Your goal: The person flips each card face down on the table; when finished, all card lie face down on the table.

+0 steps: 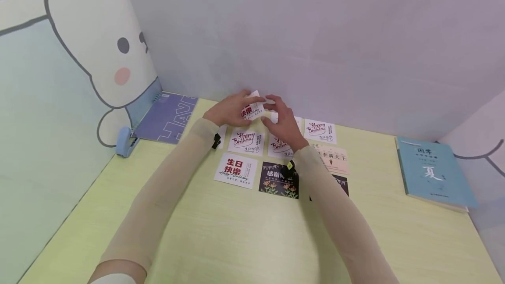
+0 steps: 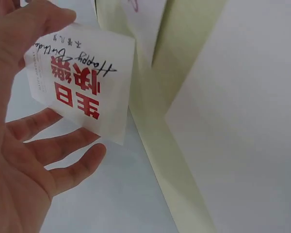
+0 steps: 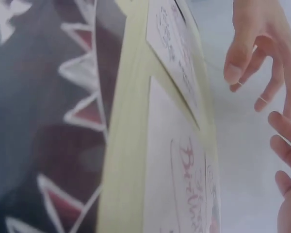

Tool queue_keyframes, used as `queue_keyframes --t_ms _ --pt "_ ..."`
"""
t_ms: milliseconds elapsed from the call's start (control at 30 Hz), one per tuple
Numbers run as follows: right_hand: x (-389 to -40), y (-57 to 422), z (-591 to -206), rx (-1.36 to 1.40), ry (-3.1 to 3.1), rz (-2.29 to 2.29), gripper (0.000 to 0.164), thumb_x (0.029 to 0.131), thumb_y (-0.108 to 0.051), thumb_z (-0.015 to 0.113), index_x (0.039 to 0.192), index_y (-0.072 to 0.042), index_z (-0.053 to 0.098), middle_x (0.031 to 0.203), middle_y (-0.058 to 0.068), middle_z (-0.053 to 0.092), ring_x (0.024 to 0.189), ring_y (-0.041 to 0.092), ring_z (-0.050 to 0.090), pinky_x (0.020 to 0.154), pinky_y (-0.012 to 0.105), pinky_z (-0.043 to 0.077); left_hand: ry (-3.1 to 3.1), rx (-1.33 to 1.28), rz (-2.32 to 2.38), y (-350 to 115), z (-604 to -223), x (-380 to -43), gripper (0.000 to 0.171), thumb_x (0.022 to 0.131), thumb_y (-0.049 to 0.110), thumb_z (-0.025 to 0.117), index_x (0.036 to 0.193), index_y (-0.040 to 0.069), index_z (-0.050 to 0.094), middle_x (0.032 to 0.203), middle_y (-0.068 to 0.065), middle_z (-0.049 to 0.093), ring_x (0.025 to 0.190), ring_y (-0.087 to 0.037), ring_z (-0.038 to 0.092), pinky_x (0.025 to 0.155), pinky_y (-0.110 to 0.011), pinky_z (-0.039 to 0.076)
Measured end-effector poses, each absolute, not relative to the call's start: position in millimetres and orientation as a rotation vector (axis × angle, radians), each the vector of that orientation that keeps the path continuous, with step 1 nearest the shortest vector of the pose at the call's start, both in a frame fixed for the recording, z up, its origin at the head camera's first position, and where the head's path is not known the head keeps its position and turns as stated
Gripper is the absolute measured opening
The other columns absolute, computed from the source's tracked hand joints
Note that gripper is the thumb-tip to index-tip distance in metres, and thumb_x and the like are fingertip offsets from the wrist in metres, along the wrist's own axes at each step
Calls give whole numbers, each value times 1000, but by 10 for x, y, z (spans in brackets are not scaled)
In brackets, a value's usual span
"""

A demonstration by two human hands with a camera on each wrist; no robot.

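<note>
Two-handed placing, probably — pinching birthday card point(image 2: 77, 82) in left hand point(image 1: 230, 109), with right hand point(image 1: 287, 125) half-spread, empty — should lower flat next.

A purple notebook point(image 1: 167, 116) with large outlined lettering lies at the back left corner of a pale yellow-green counter point(image 1: 244, 236), just beside what appears to be a small blue stapler point(image 1: 124, 140). At right, a teal book point(image 1: 435, 187) with white Chinese characters rests near the side wall point(image 1: 475, 133). A pink-cheeked cartoon figure point(image 1: 104, 58) decorates the left wall point(image 1: 47, 143); a lavender-gray backdrop point(image 1: 307, 30) rises behind.
</note>
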State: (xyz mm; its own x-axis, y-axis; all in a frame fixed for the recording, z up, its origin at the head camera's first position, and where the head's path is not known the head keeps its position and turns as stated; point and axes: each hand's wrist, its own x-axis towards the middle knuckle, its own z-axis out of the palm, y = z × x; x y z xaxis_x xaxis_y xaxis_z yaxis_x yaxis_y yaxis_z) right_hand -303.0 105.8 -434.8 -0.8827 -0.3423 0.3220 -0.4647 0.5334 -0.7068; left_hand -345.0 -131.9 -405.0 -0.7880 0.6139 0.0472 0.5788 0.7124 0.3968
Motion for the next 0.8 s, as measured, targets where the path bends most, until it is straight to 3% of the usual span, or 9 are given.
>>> queue_keyframes --t_ms 133,267,333,600,800 --pt "-3027 1037 -4340 667 -2566 1354 69 101 -22 67 162 -13 33 145 11 71 144 36 58 129 62 31 2829 1004 773 -1329 -4032 -3455 76 87 26 84 156 28 50 172 -20 31 135 -41 59 105 -54 58" --pt "-3018 1035 -4348 633 -2558 1409 67 101 -20 68 160 -9 36 145 12 70 139 36 59 126 62 33 2843 1114 964 -1349 -4019 -3494 62 83 20 83 139 8 58 162 -20 44 142 -38 53 118 -52 49" --pt "-3018 1038 -4360 622 -2603 1386 67 100 -21 69 159 -9 40 148 12 67 139 37 56 125 62 33 2826 1145 1067 -1367 -4015 -3507 57 81 18 84 130 3 59 158 -20 48 146 -38 51 122 -51 46" --pt "-3043 1066 -4403 559 -2916 1214 73 93 -40 77 158 -22 46 164 10 49 151 40 36 121 69 34 2595 1015 1395 -1456 -3947 -3461 44 84 14 88 116 9 58 159 -12 55 147 -32 54 125 -48 44" --pt "-3082 1044 -4403 552 -3005 1166 74 88 -51 82 153 -31 50 166 4 45 156 40 28 122 70 30 2548 996 1445 -1487 -3988 -3488 39 93 1 77 126 4 57 134 -13 62 132 -31 64 119 -44 50"
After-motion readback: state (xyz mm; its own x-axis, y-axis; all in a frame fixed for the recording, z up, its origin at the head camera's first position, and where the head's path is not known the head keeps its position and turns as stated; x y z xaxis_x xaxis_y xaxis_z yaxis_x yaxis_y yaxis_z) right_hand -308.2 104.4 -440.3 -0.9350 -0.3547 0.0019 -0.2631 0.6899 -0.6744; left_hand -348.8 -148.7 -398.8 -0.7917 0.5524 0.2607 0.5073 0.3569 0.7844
